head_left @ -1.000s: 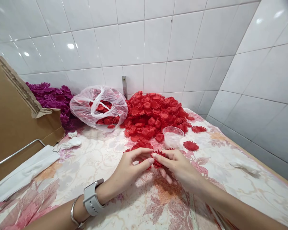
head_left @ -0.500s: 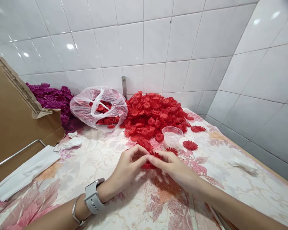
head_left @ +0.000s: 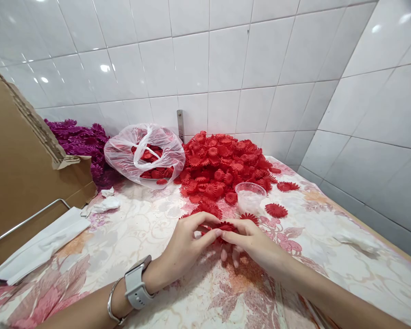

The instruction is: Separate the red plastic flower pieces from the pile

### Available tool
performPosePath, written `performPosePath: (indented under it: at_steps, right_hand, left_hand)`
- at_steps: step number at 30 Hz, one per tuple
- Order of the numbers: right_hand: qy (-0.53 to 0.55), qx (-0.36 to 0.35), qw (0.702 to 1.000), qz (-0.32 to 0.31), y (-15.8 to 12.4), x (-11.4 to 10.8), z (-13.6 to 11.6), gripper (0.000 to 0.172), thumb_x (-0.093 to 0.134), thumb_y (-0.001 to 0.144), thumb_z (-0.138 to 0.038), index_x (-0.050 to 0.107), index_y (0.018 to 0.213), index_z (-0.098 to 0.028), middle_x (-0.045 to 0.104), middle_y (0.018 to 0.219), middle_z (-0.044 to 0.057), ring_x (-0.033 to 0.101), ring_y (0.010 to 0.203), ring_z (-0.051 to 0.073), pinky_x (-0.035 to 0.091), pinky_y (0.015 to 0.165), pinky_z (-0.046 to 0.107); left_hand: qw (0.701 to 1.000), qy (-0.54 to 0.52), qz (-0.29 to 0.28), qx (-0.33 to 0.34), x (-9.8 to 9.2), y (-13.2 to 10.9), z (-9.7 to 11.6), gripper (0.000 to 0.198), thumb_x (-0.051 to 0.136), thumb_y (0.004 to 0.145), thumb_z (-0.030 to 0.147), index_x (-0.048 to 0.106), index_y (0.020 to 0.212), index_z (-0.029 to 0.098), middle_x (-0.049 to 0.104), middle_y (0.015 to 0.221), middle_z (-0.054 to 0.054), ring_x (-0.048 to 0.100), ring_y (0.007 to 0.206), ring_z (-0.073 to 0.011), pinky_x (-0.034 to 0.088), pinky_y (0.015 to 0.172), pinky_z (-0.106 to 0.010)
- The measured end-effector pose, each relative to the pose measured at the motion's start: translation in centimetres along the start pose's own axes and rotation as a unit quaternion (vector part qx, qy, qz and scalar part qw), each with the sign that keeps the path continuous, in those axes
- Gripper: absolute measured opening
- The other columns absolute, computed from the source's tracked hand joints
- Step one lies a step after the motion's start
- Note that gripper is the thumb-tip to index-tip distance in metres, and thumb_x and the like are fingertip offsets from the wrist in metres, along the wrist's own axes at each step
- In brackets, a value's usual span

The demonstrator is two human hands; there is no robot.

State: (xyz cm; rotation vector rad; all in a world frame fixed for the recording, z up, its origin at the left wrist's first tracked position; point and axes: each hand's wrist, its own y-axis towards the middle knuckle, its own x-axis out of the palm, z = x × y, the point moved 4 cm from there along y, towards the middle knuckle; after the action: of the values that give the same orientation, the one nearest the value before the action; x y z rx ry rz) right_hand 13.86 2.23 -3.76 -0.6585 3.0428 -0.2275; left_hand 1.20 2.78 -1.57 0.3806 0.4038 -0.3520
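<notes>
Red artificial flower head, low over the table, sits between my left grip and my right grip. Both pinch it between thumb and forefinger, the thumb tips close together at its near edge; some fingers of the right one hang loosely below. My fingers cover much of the flower, so I cannot tell how finished it is.

By my judgement the work is mid-course: one piece is in handling, and a big heap of red flower heads lies just beyond. Whether that heap is done or waiting does not show. More red ones lie inside a translucent plastic bag to its left.

In front of the heap's right side stands a clear plastic tub with something whitish in it, and a loose red flower head lies just beside it. Purple flower heads are piled against the wall, partly behind a cardboard box. Crumpled white tissue and a folded white sheet lie well off to the left. Nothing blocks my grip, though the nearest flowers and the tub crowd its far side.
</notes>
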Motion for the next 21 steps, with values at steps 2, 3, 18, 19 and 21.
performPosePath:
  at_steps: [2, 3, 18, 19, 21]
  right_hand:
    - [0.006, -0.004, 1.0, -0.001, 0.1, -0.1, 0.1, 0.026, 0.054, 0.074, -0.039, 0.057, 0.076, -0.014, 0.059, 0.05, 0.0, 0.057, 0.042, 0.011, 0.039, 0.038, 0.018]
    - [0.005, -0.007, 1.0, 0.006, 0.1, -0.2, 0.1, 0.028, 0.055, 0.074, -0.042, 0.056, 0.073, -0.014, 0.06, 0.05, 0.001, 0.057, 0.041, 0.011, 0.037, 0.037, 0.018]
    - [-0.022, -0.016, 1.0, 0.011, 0.2, -0.4, 0.2, 0.046, 0.053, 0.072, -0.06, 0.049, 0.059, -0.016, 0.055, 0.044, -0.002, 0.048, 0.033, 0.006, 0.028, 0.032, 0.016]
    - [-0.019, -0.028, 0.999, -0.002, 0.2, -0.3, 0.0, 0.043, 0.055, 0.072, -0.057, 0.051, 0.063, -0.015, 0.057, 0.048, -0.002, 0.05, 0.036, 0.006, 0.029, 0.033, 0.015]
    - [-0.01, -0.04, 0.999, -0.024, 0.2, -0.1, -0.3, 0.036, 0.057, 0.074, -0.051, 0.054, 0.074, -0.015, 0.06, 0.055, -0.001, 0.053, 0.041, 0.007, 0.031, 0.035, 0.015]
  left_hand:
    - [1.0, -0.006, 0.009, 0.002, -0.1, -0.1, 0.1, 0.017, 0.057, 0.078, 0.023, 0.06, 0.095, 0.019, 0.065, 0.092, -0.001, 0.061, 0.081, -0.0127, 0.047, 0.074, -0.023]
    - [1.0, -0.009, 0.011, 0.004, -0.1, -0.1, 0.2, 0.019, 0.058, 0.077, 0.022, 0.059, 0.096, 0.019, 0.065, 0.094, -0.001, 0.061, 0.082, -0.0128, 0.048, 0.075, -0.023]
    - [0.984, -0.161, -0.018, -0.08, 0.1, 0.1, -0.1, 0.008, 0.055, 0.078, 0.023, 0.06, 0.075, 0.016, 0.063, 0.073, 0.0, 0.058, 0.069, -0.0115, 0.045, 0.066, -0.022]
    - [0.975, -0.201, -0.012, -0.095, 0.1, 0.1, -0.2, 0.008, 0.055, 0.077, 0.022, 0.058, 0.073, 0.016, 0.061, 0.071, 0.001, 0.057, 0.066, -0.0108, 0.044, 0.065, -0.022]
    - [0.95, -0.282, -0.008, -0.132, 0.3, 0.2, -0.7, 0.009, 0.055, 0.076, 0.023, 0.055, 0.07, 0.016, 0.059, 0.067, 0.002, 0.057, 0.061, -0.01, 0.045, 0.064, -0.023]
